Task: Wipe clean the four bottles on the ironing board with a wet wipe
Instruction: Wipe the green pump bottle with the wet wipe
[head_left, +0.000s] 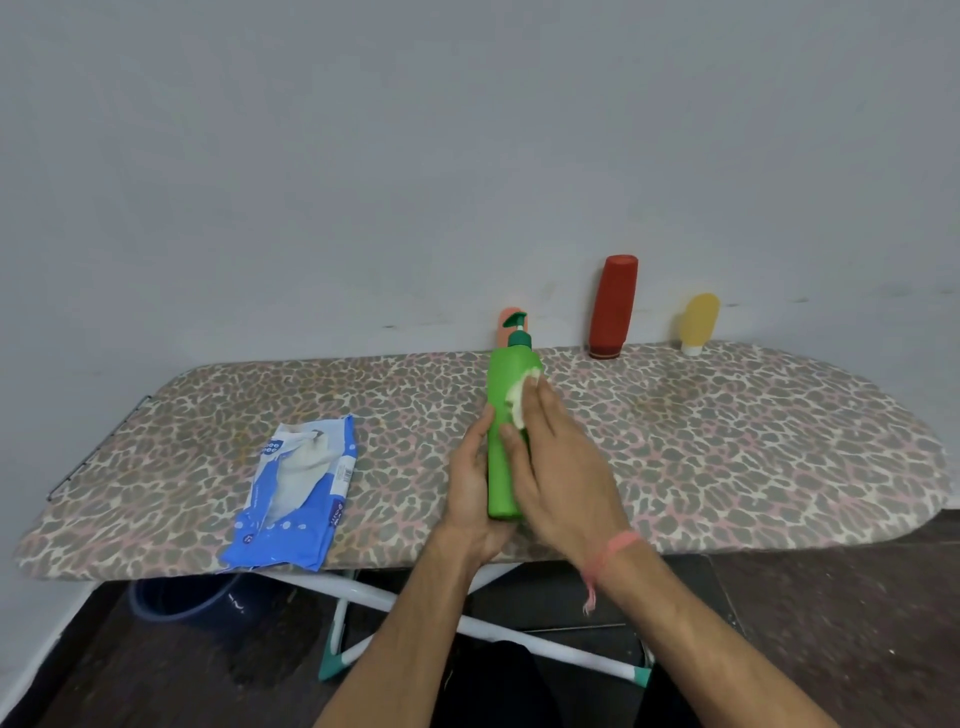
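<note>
Wiping is under way: our left hand (475, 478) grips the green bottle (506, 415) above the ironing board (727, 441), our right hand (558, 457) presses the wet wipe (522, 397) against it. Next, we judge, comes turning it.

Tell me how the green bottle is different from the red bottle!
The green bottle has a dark green pump on top; the red bottle stands on its cap with none. The green bottle is held in the left hand while the right hand presses a wipe on it; the red bottle stands untouched by the wall. Both are plain plastic bottles without labels showing.
</note>
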